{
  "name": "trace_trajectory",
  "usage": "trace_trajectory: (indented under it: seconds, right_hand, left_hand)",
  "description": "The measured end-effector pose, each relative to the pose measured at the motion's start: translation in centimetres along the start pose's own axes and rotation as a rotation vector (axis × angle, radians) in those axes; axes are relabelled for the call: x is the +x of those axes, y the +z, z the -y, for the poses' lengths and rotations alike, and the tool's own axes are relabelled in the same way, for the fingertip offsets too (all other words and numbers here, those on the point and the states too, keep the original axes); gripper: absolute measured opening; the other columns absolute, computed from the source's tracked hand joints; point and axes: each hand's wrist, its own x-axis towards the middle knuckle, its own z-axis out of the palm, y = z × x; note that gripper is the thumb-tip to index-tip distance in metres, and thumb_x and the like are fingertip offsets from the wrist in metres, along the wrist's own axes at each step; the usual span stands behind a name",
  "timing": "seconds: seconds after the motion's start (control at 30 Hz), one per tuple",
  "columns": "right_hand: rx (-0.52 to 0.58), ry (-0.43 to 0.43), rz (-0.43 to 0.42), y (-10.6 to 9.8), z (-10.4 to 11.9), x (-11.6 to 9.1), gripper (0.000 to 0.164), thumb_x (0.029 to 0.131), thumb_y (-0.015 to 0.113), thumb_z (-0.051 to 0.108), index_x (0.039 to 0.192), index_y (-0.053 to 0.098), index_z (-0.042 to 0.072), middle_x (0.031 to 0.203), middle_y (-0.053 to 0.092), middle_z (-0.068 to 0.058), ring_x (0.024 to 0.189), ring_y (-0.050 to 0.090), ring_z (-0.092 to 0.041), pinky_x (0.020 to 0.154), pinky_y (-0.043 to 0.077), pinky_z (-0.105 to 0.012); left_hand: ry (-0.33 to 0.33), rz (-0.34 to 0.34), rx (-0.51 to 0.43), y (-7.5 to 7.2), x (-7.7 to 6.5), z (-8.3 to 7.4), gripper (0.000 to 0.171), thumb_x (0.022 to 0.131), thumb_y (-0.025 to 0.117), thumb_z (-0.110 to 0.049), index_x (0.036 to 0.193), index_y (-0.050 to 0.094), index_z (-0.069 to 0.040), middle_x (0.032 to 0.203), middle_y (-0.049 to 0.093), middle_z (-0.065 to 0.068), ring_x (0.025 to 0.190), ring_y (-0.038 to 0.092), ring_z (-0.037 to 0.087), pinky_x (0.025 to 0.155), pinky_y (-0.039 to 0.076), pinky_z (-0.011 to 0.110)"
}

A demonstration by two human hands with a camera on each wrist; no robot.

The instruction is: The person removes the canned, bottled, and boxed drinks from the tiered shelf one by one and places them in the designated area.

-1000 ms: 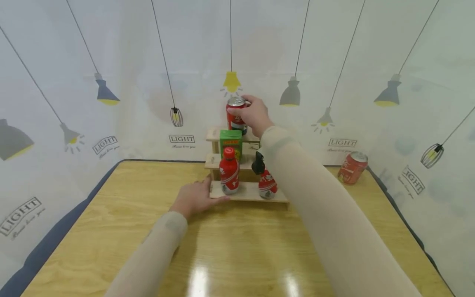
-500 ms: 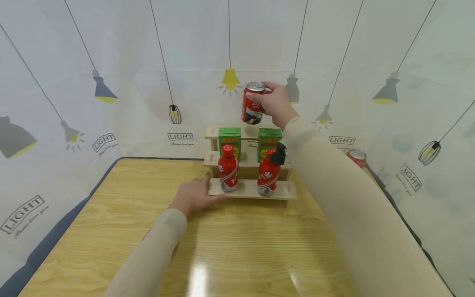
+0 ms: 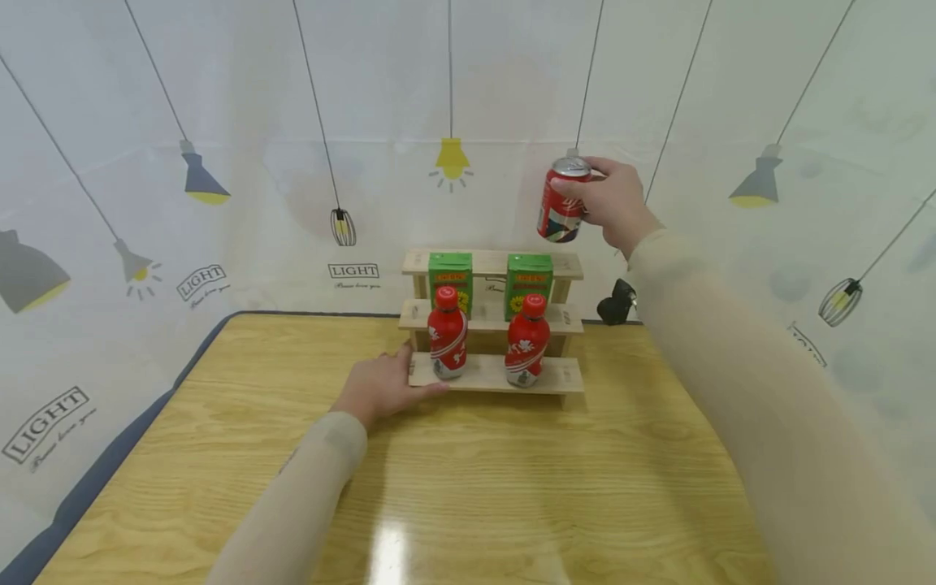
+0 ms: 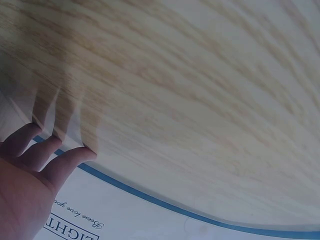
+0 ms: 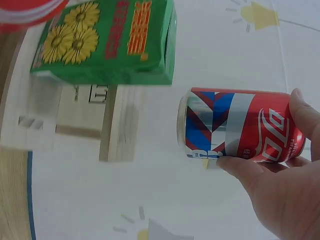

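Observation:
My right hand [image 3: 617, 201] grips a red soda can [image 3: 564, 199], held upright in the air above the right end of a three-tier wooden shelf [image 3: 566, 374]. In the right wrist view the thumb and fingers wrap the can [image 5: 240, 125], and its silver-and-blue base end is free. My left hand [image 3: 380, 386] rests at the left end of the lowest tier, its thumb along the front edge. The left wrist view has three fingertips of that hand [image 4: 30, 185] touching the table. On the lowest tier stand two red bottles [image 3: 448, 337].
Two green drink cartons [image 3: 529, 280] stand on the middle tier, behind the bottles. Behind the shelf and at the sides hangs a white lamp-print sheet [image 3: 278, 203]. The wooden table [image 3: 475, 479] stretches toward me. My right forearm covers part of the right side.
My right hand has lifted the can off the top tier and carried it right. The left hand stays put. The second can on the right is now hidden behind my right arm.

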Motion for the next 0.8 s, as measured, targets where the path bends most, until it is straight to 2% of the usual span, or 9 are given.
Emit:
trace_trajectory:
  seconds: [0.17, 0.37, 0.57, 0.7, 0.8]
  right_hand:
    - [-0.002, -0.003, -0.016, -2.0, -1.1, -0.1, 0.075, 0.100, 0.076, 0.029, 0.165, 0.041, 0.022, 0.169, 0.046, -0.008, 0.153, 0.047, -0.028, 0.123, 0.046, -0.048]
    - [-0.004, 0.009, -0.027, -3.5, -2.8, -0.3, 0.077, 0.099, 0.076, 0.030, 0.166, 0.039, 0.021, 0.170, 0.043, -0.009, 0.154, 0.045, -0.029, 0.124, 0.045, -0.048]
    - [-0.052, 0.013, -0.034, -4.8, -5.9, -0.4, 0.083, 0.100, 0.075, 0.034, 0.169, 0.031, 0.019, 0.172, 0.039, -0.012, 0.157, 0.043, -0.032, 0.124, 0.044, -0.050]
    - [-0.073, 0.001, -0.042, -5.7, -7.8, -0.1, 0.084, 0.101, 0.075, 0.034, 0.170, 0.030, 0.018, 0.172, 0.040, -0.014, 0.155, 0.045, -0.033, 0.123, 0.046, -0.051]
    - [-0.079, 0.006, -0.041, -6.0, -9.9, -0.2, 0.086, 0.100, 0.075, 0.035, 0.170, 0.028, 0.018, 0.171, 0.041, -0.014, 0.153, 0.047, -0.033, 0.121, 0.048, -0.051]
  left_hand:
    - [0.001, 0.012, 0.018, 0.2, 0.0, 0.2, 0.140, 0.072, 0.025, -0.111, 0.168, 0.029, -0.010, 0.143, 0.069, 0.020, 0.123, 0.071, 0.042, 0.093, 0.062, 0.052]
    - [-0.007, 0.022, -0.001, -0.1, -0.3, 0.4, 0.138, 0.074, 0.029, -0.109, 0.167, 0.030, -0.006, 0.142, 0.069, 0.022, 0.121, 0.071, 0.044, 0.090, 0.063, 0.053]
    - [-0.001, 0.007, 0.005, -0.3, -0.3, 0.8, 0.139, 0.074, 0.028, -0.109, 0.168, 0.030, -0.007, 0.138, 0.071, 0.022, 0.117, 0.072, 0.044, 0.084, 0.063, 0.051]
    - [0.001, 0.006, -0.005, -0.9, 0.1, 1.0, 0.139, 0.074, 0.029, -0.109, 0.167, 0.030, -0.006, 0.135, 0.072, 0.023, 0.112, 0.074, 0.042, 0.086, 0.063, 0.051]
    - [-0.002, 0.009, -0.022, -0.9, -0.1, 1.0, 0.138, 0.074, 0.030, -0.108, 0.167, 0.029, -0.006, 0.138, 0.071, 0.023, 0.113, 0.074, 0.043, 0.090, 0.063, 0.053]
